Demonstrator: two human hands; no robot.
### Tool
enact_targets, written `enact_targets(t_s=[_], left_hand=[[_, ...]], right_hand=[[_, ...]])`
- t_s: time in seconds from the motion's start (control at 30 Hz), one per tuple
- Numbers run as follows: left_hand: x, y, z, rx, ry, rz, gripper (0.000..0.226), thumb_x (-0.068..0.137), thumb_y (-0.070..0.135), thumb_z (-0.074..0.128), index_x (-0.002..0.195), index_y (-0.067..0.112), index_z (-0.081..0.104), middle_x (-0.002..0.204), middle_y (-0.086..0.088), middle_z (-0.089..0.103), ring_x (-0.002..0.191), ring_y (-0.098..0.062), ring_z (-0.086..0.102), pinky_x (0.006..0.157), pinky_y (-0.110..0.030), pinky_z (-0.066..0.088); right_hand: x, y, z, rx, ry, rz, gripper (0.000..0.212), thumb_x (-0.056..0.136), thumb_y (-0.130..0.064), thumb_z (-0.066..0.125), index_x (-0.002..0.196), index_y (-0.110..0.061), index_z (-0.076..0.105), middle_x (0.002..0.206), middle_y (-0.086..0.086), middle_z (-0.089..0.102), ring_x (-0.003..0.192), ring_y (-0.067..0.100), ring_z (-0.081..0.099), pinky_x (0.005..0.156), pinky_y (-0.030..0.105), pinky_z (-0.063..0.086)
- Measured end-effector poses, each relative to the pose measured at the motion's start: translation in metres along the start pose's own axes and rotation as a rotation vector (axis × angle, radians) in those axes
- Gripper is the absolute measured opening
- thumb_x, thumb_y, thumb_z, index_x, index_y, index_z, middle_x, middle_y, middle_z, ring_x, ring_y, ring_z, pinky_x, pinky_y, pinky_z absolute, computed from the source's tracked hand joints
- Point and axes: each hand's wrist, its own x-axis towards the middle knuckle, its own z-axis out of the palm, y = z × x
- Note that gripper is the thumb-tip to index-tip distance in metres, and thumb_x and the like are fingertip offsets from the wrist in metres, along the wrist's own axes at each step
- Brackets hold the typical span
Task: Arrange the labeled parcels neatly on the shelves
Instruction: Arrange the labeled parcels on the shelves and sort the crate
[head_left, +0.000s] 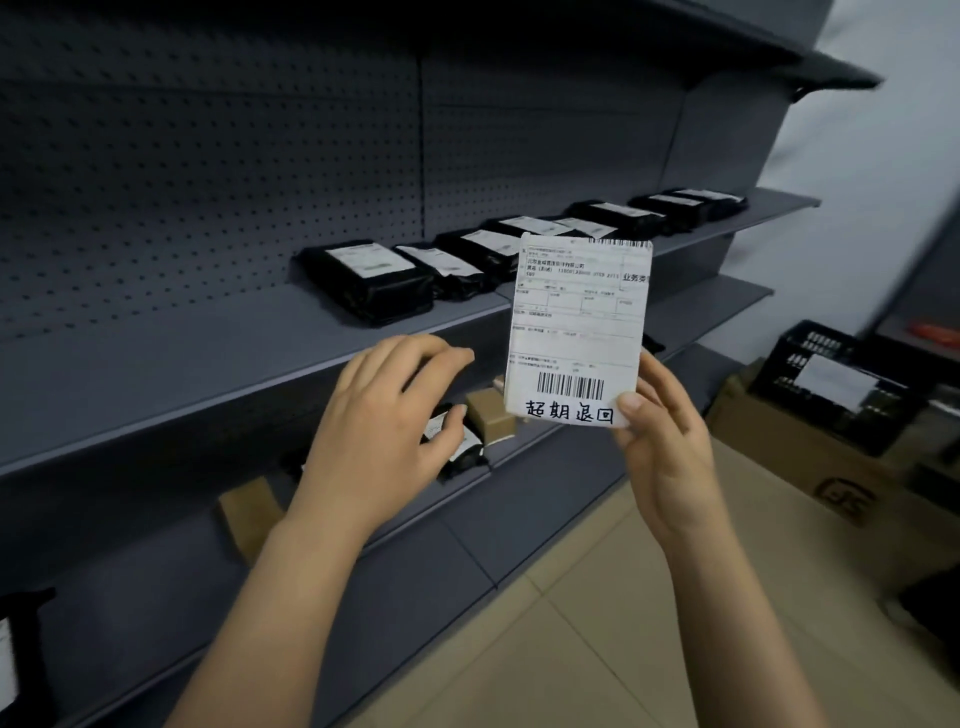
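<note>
Grey shelving (156, 374), perforated back. Black parcels (374, 280) in row on middle shelf. I see right hand (670, 452) pinching white labeled parcel (579, 332) at lower corner, long axis upright, before row. Left hand (374, 415) spread loose, empty, nearer bare shelf leftward.

On shipping label (579, 322): handwritten "超期退回" just below lower barcode (570, 386); printed "业务类" well above barcode, at rt edge. Other print above barcode too blurred. Labels on black parcels (366, 283): illegible.
</note>
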Motion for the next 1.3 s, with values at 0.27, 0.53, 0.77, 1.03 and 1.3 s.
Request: enact_targets(t_s=[0.27,0.53,0.77,1.03,1.3], left_hand=[[0.022,0.044,0.052,-0.082,-0.059,-0.001,0.04,0.082,0.022,0.062,0.121,0.015,0.061,0.114,0.001,0.056,0.108,-0.018,0.05,0.096,-0.029,0.032],[0.028,0.05,0.172,-0.221,-0.383,-0.089,0.047,0.078,0.019,0.074,0.122,0.02,0.058,0.111,0.007,0.057,0.105,-0.015,0.05,0.089,-0.039,0.044],[0.091,0.042,0.307,-0.362,-0.542,-0.046,0.047,0.08,0.021,0.073,0.125,0.021,0.057,0.116,0.006,0.059,0.109,-0.017,0.051,0.09,-0.038,0.042],[0.214,0.051,0.452,-0.504,-0.644,0.125,0.046,0.085,0.024,0.067,0.13,0.022,0.053,0.122,0.006,0.054,0.117,-0.018,0.049,0.097,-0.041,0.044],[0.292,0.128,0.577,-0.566,-0.715,0.287,0.046,0.084,0.022,0.068,0.128,0.019,0.057,0.119,0.004,0.057,0.115,-0.021,0.05,0.099,-0.038,0.039]], right_hand=[[0.005,-0.001,-0.078,-0.031,0.138,0.042,0.074,0.06,-0.039,0.084,0.127,-0.021,0.058,0.122,0.004,0.069,0.117,0.022,0.063,0.093,0.032,0.051],[0.018,0.066,-0.156,-0.021,0.404,0.298,0.06,0.066,-0.024,0.073,0.124,-0.017,0.06,0.11,0.002,0.074,0.1,0.014,0.07,0.072,0.017,0.055],[0.093,0.113,-0.218,-0.033,0.616,0.383,0.061,0.066,-0.025,0.072,0.125,-0.017,0.06,0.111,0.007,0.073,0.093,0.011,0.072,0.067,0.016,0.053],[0.208,0.115,-0.286,-0.073,0.828,0.33,0.045,0.086,-0.01,0.067,0.13,-0.013,0.057,0.111,0.006,0.071,0.089,0.008,0.071,0.068,0.016,0.053],[0.265,0.115,-0.39,-0.05,1.018,0.284,0.055,0.078,-0.015,0.074,0.13,-0.014,0.057,0.116,0.008,0.07,0.092,0.009,0.071,0.072,0.017,0.052]])
